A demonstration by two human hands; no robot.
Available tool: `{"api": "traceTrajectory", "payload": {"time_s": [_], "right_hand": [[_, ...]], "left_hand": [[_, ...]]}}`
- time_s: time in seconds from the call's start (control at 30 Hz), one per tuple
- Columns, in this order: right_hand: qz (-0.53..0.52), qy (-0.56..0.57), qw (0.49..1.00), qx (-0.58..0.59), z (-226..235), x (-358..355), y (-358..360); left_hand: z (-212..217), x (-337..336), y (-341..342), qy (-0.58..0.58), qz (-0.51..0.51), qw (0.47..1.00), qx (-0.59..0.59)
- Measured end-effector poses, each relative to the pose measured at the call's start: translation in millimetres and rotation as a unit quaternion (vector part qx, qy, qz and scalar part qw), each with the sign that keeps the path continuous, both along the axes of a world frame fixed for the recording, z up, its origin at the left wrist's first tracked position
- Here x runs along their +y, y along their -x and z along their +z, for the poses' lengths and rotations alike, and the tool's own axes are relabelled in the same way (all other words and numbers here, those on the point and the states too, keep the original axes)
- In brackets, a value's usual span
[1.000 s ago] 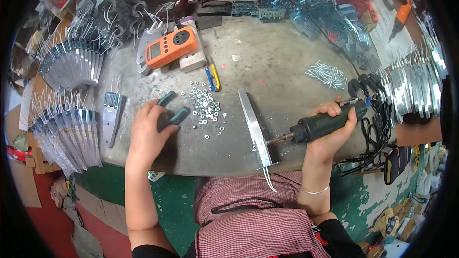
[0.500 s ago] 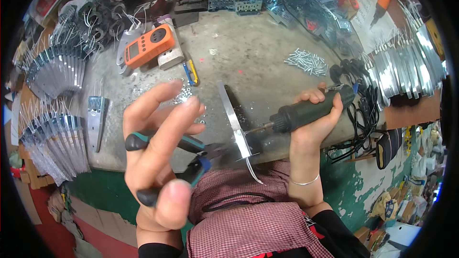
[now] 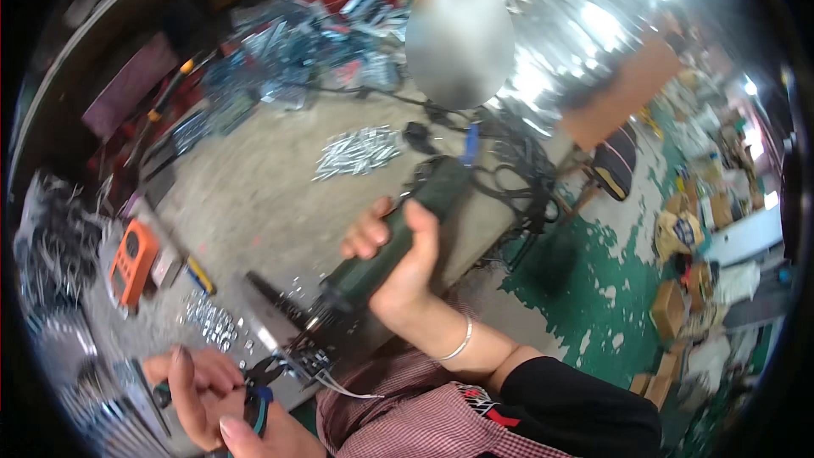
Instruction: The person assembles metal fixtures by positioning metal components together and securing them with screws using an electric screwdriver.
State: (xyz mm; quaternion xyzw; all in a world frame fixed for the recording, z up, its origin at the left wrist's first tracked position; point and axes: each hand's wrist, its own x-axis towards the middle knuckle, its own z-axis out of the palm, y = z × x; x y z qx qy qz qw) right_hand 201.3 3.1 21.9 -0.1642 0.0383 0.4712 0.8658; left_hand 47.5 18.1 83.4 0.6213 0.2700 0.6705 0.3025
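Observation:
My left hand (image 3: pixel 199 394) holds pliers (image 3: pixel 259 403) with dark and teal handles, their jaws beside a flat silver metal part (image 3: pixel 264 322). White wires (image 3: pixel 343 388) trail from the part's near end. My right hand (image 3: pixel 405 267) wraps round a dark green power screwdriver (image 3: pixel 363 267). Its bit points down-left at the metal part and seems to meet it, though blur hides the exact contact. Small nuts (image 3: pixel 210 321) lie scattered on the worktop (image 3: pixel 246 191) just beyond my left hand.
A pile of screws (image 3: pixel 358 153) lies farther back. At left are an orange meter (image 3: pixel 133 263) and a yellow-blue tool (image 3: pixel 200 276). Bluish metal brackets (image 3: pixel 280 51) heap at the back. Black cables (image 3: pixel 517 182) coil to the right, near stacked silver parts (image 3: pixel 564 42).
The whole view has swung right, so the bench items appear turned and farther left. Both hands keep their tools, and the pliers' jaws now look closer to the screwdriver's tip.

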Motion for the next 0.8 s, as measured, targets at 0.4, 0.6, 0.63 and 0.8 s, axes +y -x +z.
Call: {"api": "traceTrajectory", "payload": {"time_s": [0.4, 0.6, 0.63, 0.8], "right_hand": [[0.002, -0.024, 1.0, 0.011, -6.6, 1.0, -8.0], [-0.003, -0.036, 0.999, 0.034, -10.0, 1.0, -10.8], [-0.012, -0.034, 0.999, 0.037, -8.8, -0.1, -10.8], [-0.026, -0.032, 0.999, 0.018, 0.1, -11.4, -26.6]], "left_hand": [[-0.7, 2.2, 0.2, -0.035, -0.106, 0.993, -0.024], [32.7, 1.7, 33.7, -0.112, 0.031, 0.982, 0.148], [37.8, -1.3, 46.8, -0.092, 0.077, 0.98, 0.162], [15.4, 46.6, 138.0, -0.013, 0.212, 0.786, 0.581]]}}
